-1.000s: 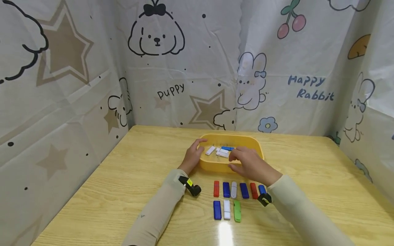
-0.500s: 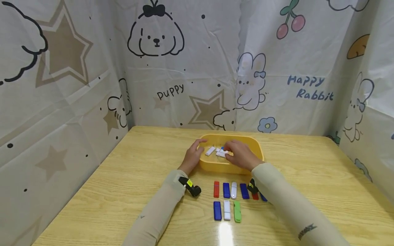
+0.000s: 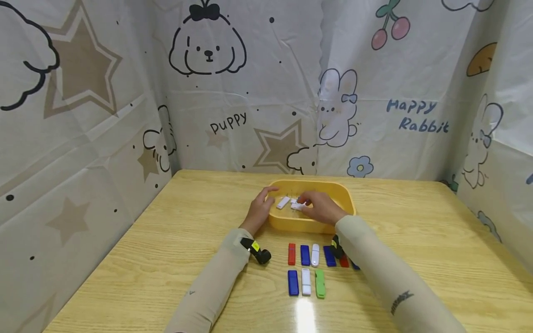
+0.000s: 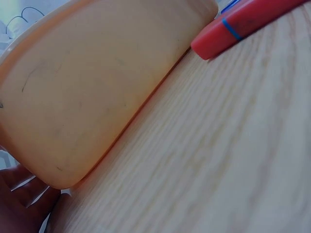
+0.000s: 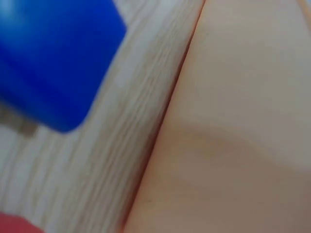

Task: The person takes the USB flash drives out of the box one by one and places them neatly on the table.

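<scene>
The yellow plastic tray (image 3: 347,199), an oblong with rounded corners and smooth walls, sits on the far middle of the pale wood-grain worktop (image 3: 187,240). Inside it lie small white USB sticks (image 3: 283,202). The right hand (image 3: 320,206) reaches into the tray with fingers curled over a white stick (image 3: 298,206); whether it actually grips the stick cannot be told. The left hand (image 3: 259,210) rests against the tray's left wall, fingers relaxed over the rim. Nearer the person, flat rectangular sticks lie in two rows: red (image 3: 291,254), blue (image 3: 305,255) and white (image 3: 315,255) ones behind, blue (image 3: 293,282), white (image 3: 306,281) and green (image 3: 319,283) in front. The cartoon backdrop (image 3: 374,92) reads "Puppy" and "Happy Rabbit".
</scene>
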`<state>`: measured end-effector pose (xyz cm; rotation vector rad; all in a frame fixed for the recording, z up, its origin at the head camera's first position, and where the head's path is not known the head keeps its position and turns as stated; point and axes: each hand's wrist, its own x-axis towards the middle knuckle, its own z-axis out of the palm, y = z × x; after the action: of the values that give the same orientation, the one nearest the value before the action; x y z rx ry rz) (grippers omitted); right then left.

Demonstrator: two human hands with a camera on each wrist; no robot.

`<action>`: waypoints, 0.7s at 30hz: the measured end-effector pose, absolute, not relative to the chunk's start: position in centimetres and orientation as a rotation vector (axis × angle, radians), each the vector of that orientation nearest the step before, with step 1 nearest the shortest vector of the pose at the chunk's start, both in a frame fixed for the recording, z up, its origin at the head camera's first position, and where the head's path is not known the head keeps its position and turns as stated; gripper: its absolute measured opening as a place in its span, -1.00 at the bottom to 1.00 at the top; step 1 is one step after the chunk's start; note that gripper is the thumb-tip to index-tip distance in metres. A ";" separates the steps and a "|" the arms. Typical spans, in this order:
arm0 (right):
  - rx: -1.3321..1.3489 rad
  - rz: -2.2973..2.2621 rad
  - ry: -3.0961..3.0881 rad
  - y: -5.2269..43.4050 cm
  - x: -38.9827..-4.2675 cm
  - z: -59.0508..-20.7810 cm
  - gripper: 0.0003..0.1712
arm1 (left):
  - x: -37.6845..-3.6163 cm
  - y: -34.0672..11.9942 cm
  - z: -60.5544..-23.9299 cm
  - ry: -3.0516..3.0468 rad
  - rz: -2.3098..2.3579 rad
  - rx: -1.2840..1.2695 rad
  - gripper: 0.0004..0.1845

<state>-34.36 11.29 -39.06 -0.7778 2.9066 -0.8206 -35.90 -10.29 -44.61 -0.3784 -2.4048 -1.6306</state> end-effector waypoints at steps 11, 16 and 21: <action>-0.846 -0.790 2.861 11.3 -34.7 -39.4 -0.73 | -35.9 -10.4 -44.6 -2.408 -1.626 -0.387 -0.62; -0.812 -0.788 2.859 11.3 -34.6 -39.3 -0.75 | -35.8 -10.4 -44.6 -2.410 -1.629 -0.389 -0.62; -0.729 -0.805 2.848 11.3 -34.5 -39.3 -0.74 | -35.8 -10.4 -44.6 -2.405 -1.636 -0.391 -0.62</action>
<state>-34.53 11.30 -39.26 -0.7294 2.8478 -0.8051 -35.85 -10.38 -44.57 -0.3914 -2.4051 -1.6361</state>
